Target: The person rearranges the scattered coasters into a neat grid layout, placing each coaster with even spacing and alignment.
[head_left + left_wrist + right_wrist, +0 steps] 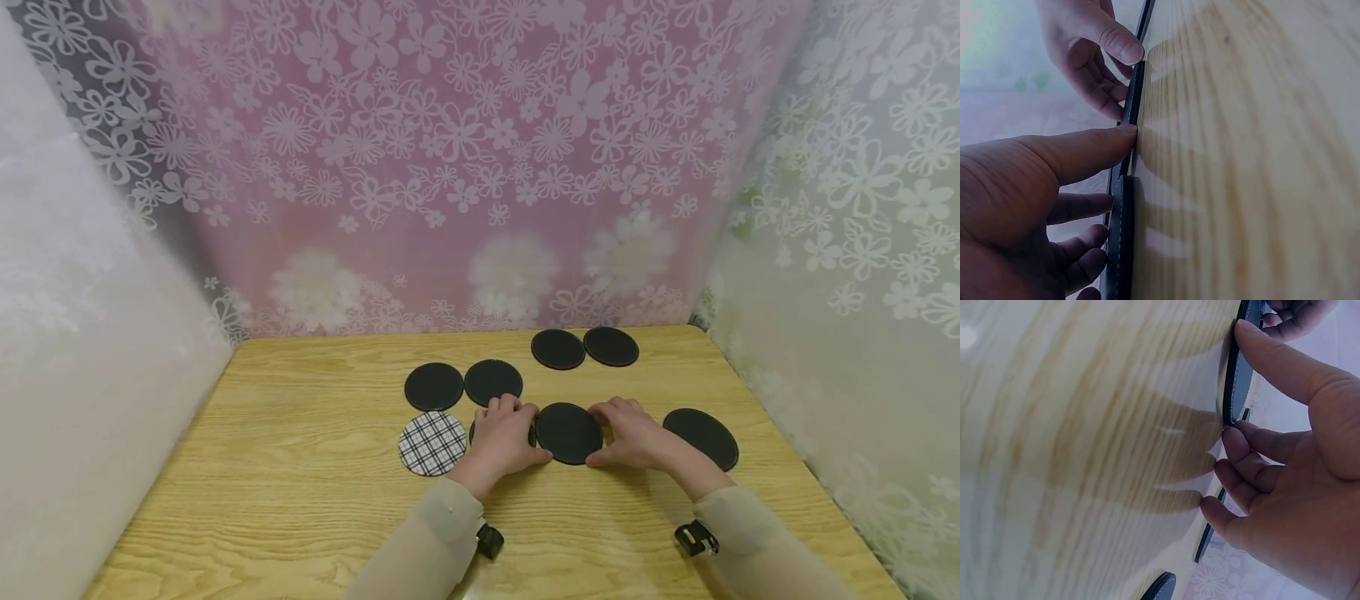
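A round black coaster (570,433) lies on the table between my two hands. My left hand (502,437) grips its left side, thumb at the front edge and index finger farther back. At its right side my right hand (630,433) holds the rim between thumb and index finger, as the right wrist view shows with the stitched edge of the coaster (1242,375). My other right fingers touch the wood. Another black coaster (1124,244) lies under my left hand and is mostly hidden in the head view. Left of it is a white coaster with black plaid lines (432,444).
Behind my left hand lie two black coasters (434,387) side by side. Two more black coasters (558,349) are near the table's back edge. A further black coaster (701,438) lies beyond my right wrist. Flowered curtains (480,167) surround the wooden table (300,500).
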Demonstrator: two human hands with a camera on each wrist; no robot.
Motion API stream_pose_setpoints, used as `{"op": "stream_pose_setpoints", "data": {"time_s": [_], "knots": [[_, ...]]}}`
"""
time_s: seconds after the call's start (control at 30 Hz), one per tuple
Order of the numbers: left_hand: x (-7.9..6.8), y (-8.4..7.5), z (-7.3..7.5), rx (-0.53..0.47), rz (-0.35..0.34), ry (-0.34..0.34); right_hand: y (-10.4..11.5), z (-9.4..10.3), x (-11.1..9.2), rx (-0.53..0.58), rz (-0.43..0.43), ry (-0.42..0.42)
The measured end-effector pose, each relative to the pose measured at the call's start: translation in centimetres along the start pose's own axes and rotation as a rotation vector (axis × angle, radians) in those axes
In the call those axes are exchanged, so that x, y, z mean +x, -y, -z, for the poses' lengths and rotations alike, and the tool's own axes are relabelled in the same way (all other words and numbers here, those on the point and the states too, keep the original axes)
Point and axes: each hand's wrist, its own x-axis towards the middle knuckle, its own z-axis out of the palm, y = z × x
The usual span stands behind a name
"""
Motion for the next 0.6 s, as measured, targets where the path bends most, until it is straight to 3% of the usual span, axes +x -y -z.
{"op": "stream_pose_setpoints", "data": {"time_s": [0.3,0.6], "knots": [[-0.7,-0.9,1.6,0.015,-0.009,0.026,-0.3,-0.1,-0.1,0.001,0.012,-0.008],[-0.6,-1.1,1.7,0.045,0.009,0.035,-0.6,0.2,-0.3,0.056,-0.004,0.017]]}}
